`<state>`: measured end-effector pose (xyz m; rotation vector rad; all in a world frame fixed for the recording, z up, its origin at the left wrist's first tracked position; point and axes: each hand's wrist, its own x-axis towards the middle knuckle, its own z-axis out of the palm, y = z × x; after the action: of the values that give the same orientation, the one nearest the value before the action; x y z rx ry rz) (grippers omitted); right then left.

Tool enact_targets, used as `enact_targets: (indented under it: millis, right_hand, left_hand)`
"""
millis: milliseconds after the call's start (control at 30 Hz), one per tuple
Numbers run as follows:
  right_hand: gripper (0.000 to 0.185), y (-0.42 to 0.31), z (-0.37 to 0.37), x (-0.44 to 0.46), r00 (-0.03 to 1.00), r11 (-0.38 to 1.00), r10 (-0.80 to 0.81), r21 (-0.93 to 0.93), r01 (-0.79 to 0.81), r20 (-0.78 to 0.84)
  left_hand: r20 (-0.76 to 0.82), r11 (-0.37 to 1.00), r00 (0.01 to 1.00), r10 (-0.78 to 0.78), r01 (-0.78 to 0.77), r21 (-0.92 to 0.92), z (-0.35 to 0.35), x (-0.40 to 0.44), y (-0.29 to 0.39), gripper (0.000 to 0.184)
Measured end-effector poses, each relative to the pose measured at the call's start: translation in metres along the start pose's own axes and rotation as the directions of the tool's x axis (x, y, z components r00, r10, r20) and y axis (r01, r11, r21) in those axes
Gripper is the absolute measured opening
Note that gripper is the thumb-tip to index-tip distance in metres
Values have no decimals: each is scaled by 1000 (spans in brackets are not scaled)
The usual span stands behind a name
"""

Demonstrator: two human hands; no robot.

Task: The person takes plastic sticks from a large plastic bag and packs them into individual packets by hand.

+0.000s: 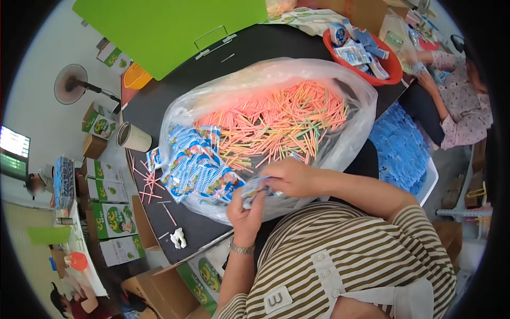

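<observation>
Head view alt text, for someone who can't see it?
Left hand and right hand hold a small pale packet by a clear plastic bag of thin pink, yellow and green sticks; printed blue and white packets lie heaped at left.

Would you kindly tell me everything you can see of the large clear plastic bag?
The clear plastic bag looks thin and crinkled. It lies wide open on the dark table, its edge raised in loose folds. Inside are many thin sticks, mostly pink, some yellow or green. Blue-and-white packets are heaped at its left in this view. The left hand and right hand are near its lower edge; contact is unclear.
</observation>
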<state>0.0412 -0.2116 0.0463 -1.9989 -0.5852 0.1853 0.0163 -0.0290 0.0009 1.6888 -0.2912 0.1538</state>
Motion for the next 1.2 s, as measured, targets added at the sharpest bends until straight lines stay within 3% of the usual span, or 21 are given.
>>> enact_targets:
  millis: [67, 100, 133, 167, 200, 233, 333, 400, 467, 600, 667, 700, 767, 933, 1033, 1067, 1133, 1167, 1200]
  right_hand:
    - [14, 4, 23, 30, 998, 997, -60, -45, 61, 19]
    - [14, 6, 33, 44, 995, 994, -96, -59, 96, 8]
    - [14, 15, 45, 55, 996, 994, -93, -65, 92, -14]
    - [14, 25, 57, 65, 997, 994, -48, -93, 54, 61]
    - [13, 24, 56, 69, 990, 993, 2, -120, 15, 139]
    - [13, 27, 53, 69, 992, 992, 6, -123, 9, 126]
    - [20, 33, 29, 72, 980, 981, 132, -160, -108, 152]
    - [22, 90, -7, 70, 991, 837, -132, -533, 122, 19]
    - [21, 94, -64, 55, 991, 682, 109, -720, -129, -73]
    - [19, 85, -86, 48, 989, 624, 135, -771, -127, -54]
    - [16, 73, -62, 59, 991, 719, -132, -689, 86, -14]
    - [16, 74, -47, 60, 991, 718, -133, -691, 84, -18]
    - [15, 86, -22, 59, 956, 547, -222, -788, 283, 190]
    - [14, 93, -47, 15, 977, 479, -193, -859, 177, 94]
    - [16, 100, -77, 3, 979, 516, -146, -855, -45, -139]
    - [16, 102, -89, 2, 979, 514, -145, -857, -47, -141]
    - [21, 105, -113, 3, 932, 685, -268, -729, 5, -246]
    - [21, 102, -124, 4, 933, 685, -264, -729, 4, -243]
    - [23, 97, -135, 4, 977, 667, -82, -740, -91, -195]
  left_hand:
    - [-126, 963, 958, -258, 245, -111, -12, -10, 2, 42]
    - [-106, 966, 963, -248, 237, -107, -16, -12, 0, 42]
    - [-219, 969, 971, -92, 138, 204, -19, -15, -6, 43]
    - [-279, 865, 955, 97, 58, 499, -22, -16, -12, 44]
    - [-279, 665, 914, 294, 14, 746, -24, -13, -13, 46]
    - [-269, 668, 916, 297, 2, 745, -26, -9, -14, 46]
    - [192, 313, 942, 275, -276, 909, -30, 2, -13, 41]
    - [162, 324, 953, 255, -243, 914, -36, 8, -13, 40]
    - [107, 327, 968, 226, -179, 928, -37, 16, -11, 37]
    - [278, 504, 928, 247, -368, 781, -6, 26, -1, 39]
    - [366, 493, 905, 218, -426, 759, 29, 35, -2, 39]
    - [449, 484, 871, 200, -486, 728, 41, 39, -3, 38]
    - [482, 485, 851, 207, -518, 705, 48, 39, -9, 38]
    - [541, 522, 824, 170, -541, 660, 48, 35, -17, 38]
    - [557, 526, 819, 137, -537, 660, 47, 42, -11, 38]
    - [570, 521, 813, 121, -541, 660, 48, 46, -8, 38]
    - [580, 522, 808, 103, -540, 660, 49, 52, -9, 38]
    - [587, 519, 802, 110, -550, 655, 49, 54, -12, 38]
    - [600, 512, 791, 118, -566, 646, 49, 56, -14, 38]
